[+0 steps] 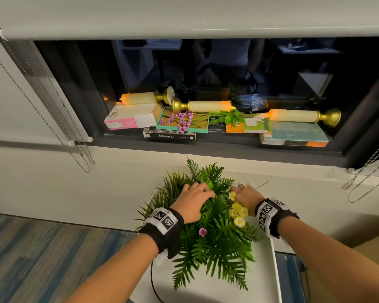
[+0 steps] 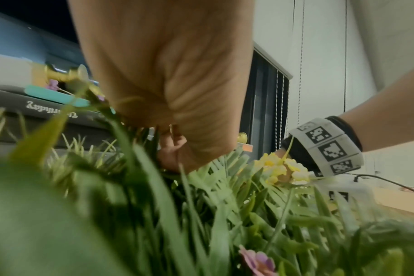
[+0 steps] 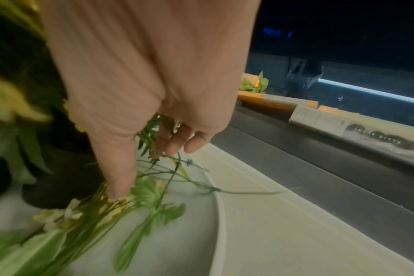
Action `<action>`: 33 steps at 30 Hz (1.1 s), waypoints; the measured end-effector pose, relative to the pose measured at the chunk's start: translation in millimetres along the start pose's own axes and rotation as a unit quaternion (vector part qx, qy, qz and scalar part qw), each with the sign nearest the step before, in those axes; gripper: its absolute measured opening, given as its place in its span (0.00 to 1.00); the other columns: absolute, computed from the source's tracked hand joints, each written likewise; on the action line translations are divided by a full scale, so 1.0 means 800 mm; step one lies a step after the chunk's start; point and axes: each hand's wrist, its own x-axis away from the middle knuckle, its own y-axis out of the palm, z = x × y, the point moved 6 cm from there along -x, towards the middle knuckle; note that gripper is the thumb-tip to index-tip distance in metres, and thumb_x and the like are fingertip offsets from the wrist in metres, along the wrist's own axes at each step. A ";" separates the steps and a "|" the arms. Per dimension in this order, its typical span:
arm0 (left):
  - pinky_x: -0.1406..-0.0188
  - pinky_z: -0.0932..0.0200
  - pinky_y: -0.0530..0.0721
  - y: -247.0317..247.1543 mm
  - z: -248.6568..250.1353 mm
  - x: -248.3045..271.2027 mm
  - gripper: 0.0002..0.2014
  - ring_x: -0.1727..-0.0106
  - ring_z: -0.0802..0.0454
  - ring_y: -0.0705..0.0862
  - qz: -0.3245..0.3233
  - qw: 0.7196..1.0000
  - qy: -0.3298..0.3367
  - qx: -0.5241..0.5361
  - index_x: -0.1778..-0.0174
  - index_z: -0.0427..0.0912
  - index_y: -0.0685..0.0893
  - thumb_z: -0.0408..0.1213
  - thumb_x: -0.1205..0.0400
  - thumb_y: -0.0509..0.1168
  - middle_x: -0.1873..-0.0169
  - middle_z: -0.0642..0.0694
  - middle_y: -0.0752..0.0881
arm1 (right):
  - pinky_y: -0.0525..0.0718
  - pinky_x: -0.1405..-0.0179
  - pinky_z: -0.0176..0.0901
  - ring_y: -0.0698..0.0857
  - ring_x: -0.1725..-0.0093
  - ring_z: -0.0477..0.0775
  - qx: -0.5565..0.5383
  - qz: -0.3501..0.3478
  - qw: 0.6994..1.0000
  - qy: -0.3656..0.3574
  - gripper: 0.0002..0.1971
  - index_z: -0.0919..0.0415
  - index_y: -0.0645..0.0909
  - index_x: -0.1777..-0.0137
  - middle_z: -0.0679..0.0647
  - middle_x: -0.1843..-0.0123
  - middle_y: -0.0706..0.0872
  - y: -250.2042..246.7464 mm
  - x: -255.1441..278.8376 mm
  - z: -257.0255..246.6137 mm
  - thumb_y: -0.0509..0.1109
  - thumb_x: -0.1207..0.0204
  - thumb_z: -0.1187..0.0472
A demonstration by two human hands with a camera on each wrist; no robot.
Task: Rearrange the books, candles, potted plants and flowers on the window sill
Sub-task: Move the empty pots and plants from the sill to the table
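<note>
Left hand (image 1: pixel 195 199) fingers (image 1: pixel 202 189) curled down into fern fronds of potted plant (image 1: pixel 210 228); whether they grip anything, cannot tell. Right hand (image 1: pixel 247 197) fingers (image 3: pixel 177 143) loosely spread, touching loose flower stems (image 3: pixel 177 179) beside dark pot (image 3: pixel 59 177). Plant stands on white desk (image 1: pixel 263 276) below window sill (image 1: pixel 228 142), at desk's far edge. On sill: books (image 1: pixel 293 136) scattered flat, three candles (image 1: pixel 208 106) toppled, purple flowers (image 1: pixel 182 120) lying across books. Judgement: task barely begun; everything left to arrange.

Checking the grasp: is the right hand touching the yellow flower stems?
Touching. The right wrist view shows the right hand with its thumb pressed onto the yellow flower stems.
</note>
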 end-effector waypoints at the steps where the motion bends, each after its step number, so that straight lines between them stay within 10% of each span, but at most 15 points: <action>1: 0.31 0.48 0.66 -0.001 -0.005 -0.001 0.33 0.32 0.49 0.69 0.000 1.000 -0.005 0.007 0.27 0.50 0.73 0.20 0.28 0.64 0.32 0.49 0.71 | 0.73 0.38 0.52 0.72 0.32 0.60 0.000 0.000 1.000 0.012 0.14 0.57 0.80 0.37 0.56 0.28 0.70 0.002 -0.001 -0.003 0.63 0.20 0.59; 12: 0.34 0.52 0.67 0.001 -0.024 0.000 0.26 0.35 0.50 0.71 -0.002 0.999 -0.008 0.031 0.33 0.47 0.78 0.21 0.26 0.62 0.35 0.49 0.73 | 0.83 0.43 0.52 0.86 0.44 0.63 -0.228 0.038 0.971 0.056 0.11 0.65 0.84 0.46 0.63 0.44 0.87 -0.030 -0.009 0.025 0.61 0.22 0.65; 33: 0.29 0.50 0.67 -0.015 -0.025 -0.005 0.24 0.33 0.51 0.69 -0.050 0.996 0.003 0.078 0.36 0.46 0.78 0.26 0.28 0.62 0.36 0.50 0.71 | 0.82 0.53 0.45 0.86 0.59 0.55 -0.412 0.233 0.877 0.080 0.12 0.65 0.85 0.47 0.60 0.57 0.89 -0.143 0.004 0.082 0.67 0.20 0.56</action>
